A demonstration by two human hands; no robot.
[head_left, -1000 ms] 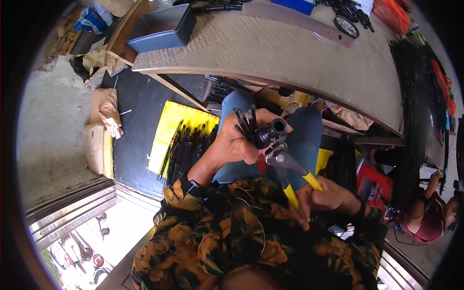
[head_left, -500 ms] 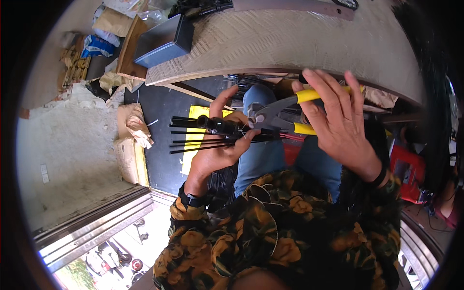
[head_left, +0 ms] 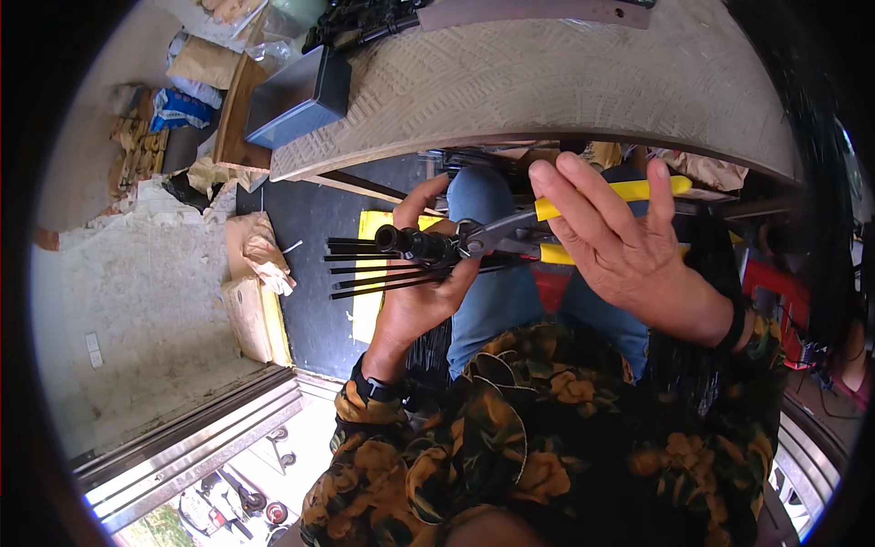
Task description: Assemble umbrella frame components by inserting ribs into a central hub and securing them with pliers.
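Observation:
My left hand [head_left: 422, 296] grips a black umbrella frame [head_left: 421, 244], its round tubular end toward the left and several thin ribs fanned beside it. The left forefinger sticks up, away from the frame. Yellow-handled pliers [head_left: 510, 224] lie across from the right, with their jaws at the frame's hub, next to my left thumb. Whether the jaws bite on a wire there is too small to tell. My right hand [head_left: 620, 242] holds the pliers by the handles, fingers stretched over the upper one; the thumb is hidden.
A textured workbench [head_left: 547, 82] curves across the far side, bearing a grey-blue bin [head_left: 301, 100] and black parts [head_left: 365, 23]. Left of my knees lie a yellow sheet [head_left: 367, 314] and a cardboard box [head_left: 255, 305]. Something red [head_left: 775, 296] stands at the right.
The pliers' jaws have moved left and in against the frame's hub. The thin wire end seen there earlier no longer shows. My right fingers have shifted slightly left along the handles.

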